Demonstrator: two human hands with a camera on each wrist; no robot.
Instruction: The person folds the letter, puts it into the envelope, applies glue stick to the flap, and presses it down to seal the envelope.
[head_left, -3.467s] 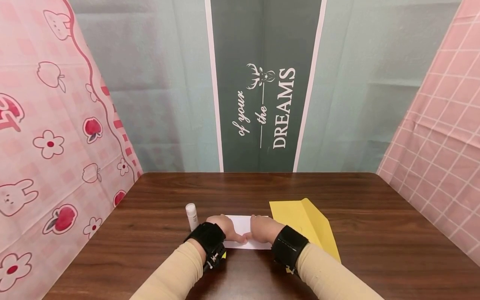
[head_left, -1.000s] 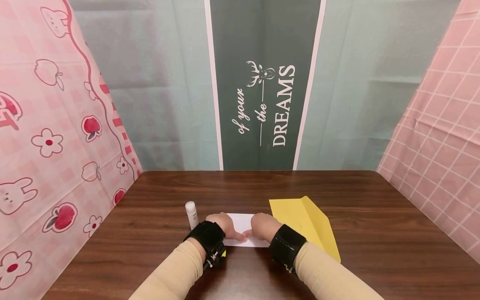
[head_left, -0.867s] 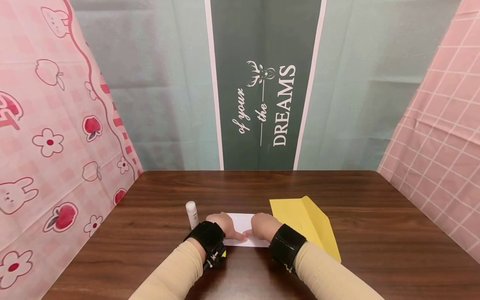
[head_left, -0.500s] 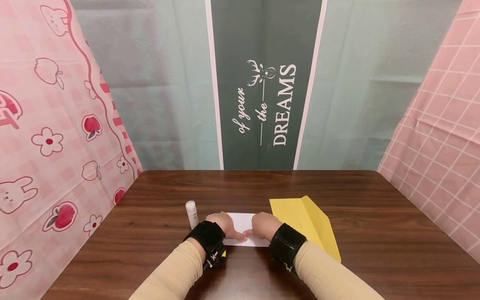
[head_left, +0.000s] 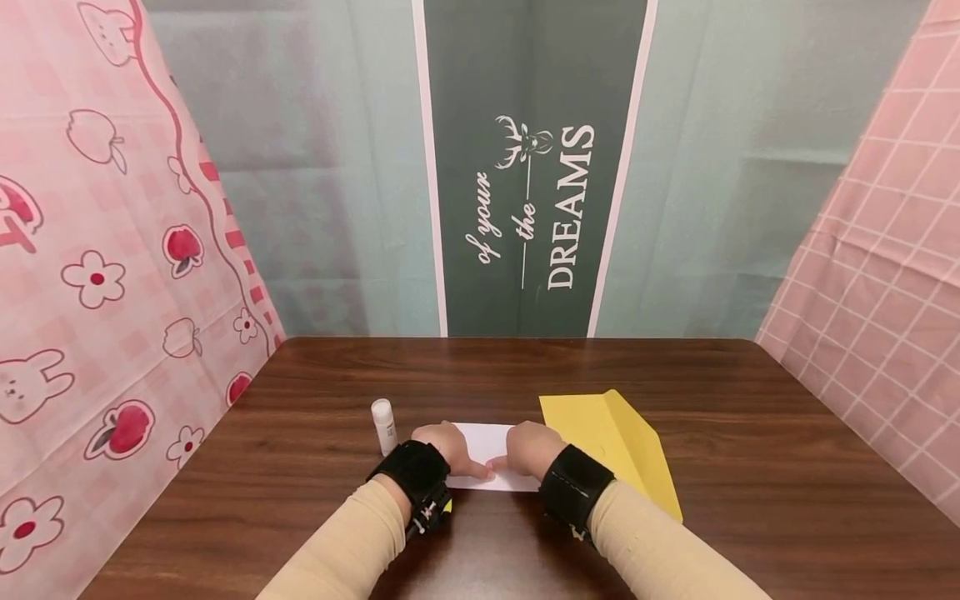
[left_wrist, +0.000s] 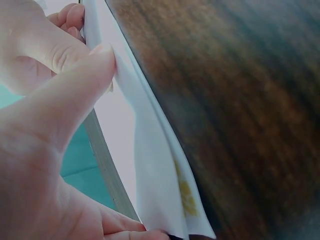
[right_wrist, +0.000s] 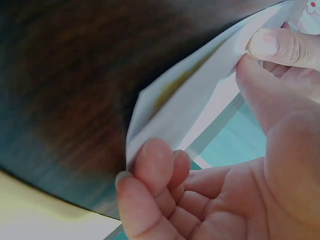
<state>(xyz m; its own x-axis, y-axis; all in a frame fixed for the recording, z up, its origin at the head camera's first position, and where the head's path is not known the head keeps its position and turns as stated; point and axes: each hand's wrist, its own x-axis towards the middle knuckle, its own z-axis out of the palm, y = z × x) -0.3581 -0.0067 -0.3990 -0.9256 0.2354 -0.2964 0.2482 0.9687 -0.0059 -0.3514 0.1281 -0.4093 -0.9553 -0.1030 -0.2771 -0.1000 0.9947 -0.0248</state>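
White folded paper (head_left: 483, 439), one: pinched in my left hand (head_left: 448, 450) and right hand (head_left: 534, 450), spanning both. Hardly shifted this past second; layers gape, so the fold seems unpressed. White glue stick (head_left: 384, 427), one: just left of my left hand.

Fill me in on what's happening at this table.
A person's left hand and right hand hold a white paper over the wooden table, thumb tips close together. The wrist views show two layers parted at the edge, with some yellow between them. A white tube is left of the hands; a creased yellow sheet lies to their right.
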